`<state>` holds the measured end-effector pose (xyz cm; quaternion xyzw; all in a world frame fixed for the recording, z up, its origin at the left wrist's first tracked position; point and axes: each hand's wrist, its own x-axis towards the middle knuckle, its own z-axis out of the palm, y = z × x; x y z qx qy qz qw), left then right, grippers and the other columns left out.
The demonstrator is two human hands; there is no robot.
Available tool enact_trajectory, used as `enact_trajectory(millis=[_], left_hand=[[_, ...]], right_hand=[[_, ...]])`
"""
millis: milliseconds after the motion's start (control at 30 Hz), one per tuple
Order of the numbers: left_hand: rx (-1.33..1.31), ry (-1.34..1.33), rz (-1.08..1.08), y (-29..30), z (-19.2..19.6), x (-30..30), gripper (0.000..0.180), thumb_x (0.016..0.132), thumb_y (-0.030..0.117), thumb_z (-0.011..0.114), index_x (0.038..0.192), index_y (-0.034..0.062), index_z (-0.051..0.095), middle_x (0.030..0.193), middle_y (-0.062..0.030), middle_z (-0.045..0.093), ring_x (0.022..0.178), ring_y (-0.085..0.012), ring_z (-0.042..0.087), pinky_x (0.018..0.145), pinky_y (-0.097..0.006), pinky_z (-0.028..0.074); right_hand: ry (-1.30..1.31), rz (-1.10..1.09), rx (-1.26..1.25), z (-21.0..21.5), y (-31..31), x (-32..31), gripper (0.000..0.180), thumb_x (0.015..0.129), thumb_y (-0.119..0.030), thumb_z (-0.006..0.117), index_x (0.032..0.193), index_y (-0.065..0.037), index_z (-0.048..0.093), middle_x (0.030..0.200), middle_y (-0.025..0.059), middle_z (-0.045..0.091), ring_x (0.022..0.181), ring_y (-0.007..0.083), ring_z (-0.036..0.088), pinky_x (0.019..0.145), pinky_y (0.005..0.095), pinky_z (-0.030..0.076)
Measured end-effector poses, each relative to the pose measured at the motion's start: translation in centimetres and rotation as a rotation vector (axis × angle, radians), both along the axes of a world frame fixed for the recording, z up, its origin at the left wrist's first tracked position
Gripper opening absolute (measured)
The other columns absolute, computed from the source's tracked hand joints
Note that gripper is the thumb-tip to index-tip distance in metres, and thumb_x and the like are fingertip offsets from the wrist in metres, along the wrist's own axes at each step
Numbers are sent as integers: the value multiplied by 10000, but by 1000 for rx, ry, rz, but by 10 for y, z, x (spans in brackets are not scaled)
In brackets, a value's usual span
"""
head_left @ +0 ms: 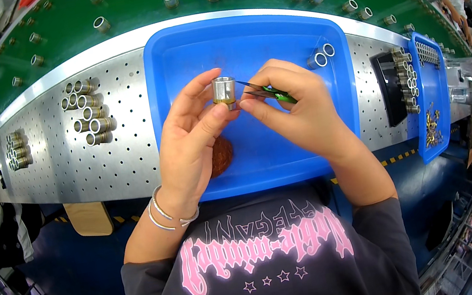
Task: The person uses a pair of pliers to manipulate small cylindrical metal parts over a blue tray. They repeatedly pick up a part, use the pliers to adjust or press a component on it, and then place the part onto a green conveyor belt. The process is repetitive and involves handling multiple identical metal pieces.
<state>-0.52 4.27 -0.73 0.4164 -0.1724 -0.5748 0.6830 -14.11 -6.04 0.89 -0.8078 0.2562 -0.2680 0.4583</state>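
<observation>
I see my left hand (193,132) pinching a short metal sleeve (224,90) between thumb and fingertips, upright, above the middle of the blue tray (262,155). My right hand (297,107) is closed around green-handled tweezers (268,94), whose dark tips reach toward the sleeve from its 3 o'clock side, almost touching it. Two more sleeves (321,55) lie in the tray at 2 o'clock of the hands, and a brownish round patch (222,156) shows just beneath the left palm. On the perforated table (65,162), at 9 o'clock, sits a cluster of sleeves (87,112); a green belt (121,5) with more runs at 12 o'clock. The grip on the sleeve looks light, so I judge a sideways push from the tweezer tips could twist it free and drop it into the tray.
</observation>
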Motion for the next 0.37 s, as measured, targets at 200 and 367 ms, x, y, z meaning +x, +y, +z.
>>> enact_trajectory(millis=[200,367], left_hand=[[-7,51,-49,1,-1,5,423,884,87,543,1280,13,412,1101,-98,547,982,-170,578,854,-273,484],[-19,14,-49,1,-1,4,455,888,98,537,1303,4,375,1117,-113,542,978,-172,586,862,-273,498]], right_hand=[[97,-10,103,10,0,-3,101,729,-45,644,799,-12,579,755,95,597,662,217,584,582,293,450],[-117,-25,-38,0,1,0,101,738,-47,631,823,-26,580,882,102,634,780,212,633,672,271,490]])
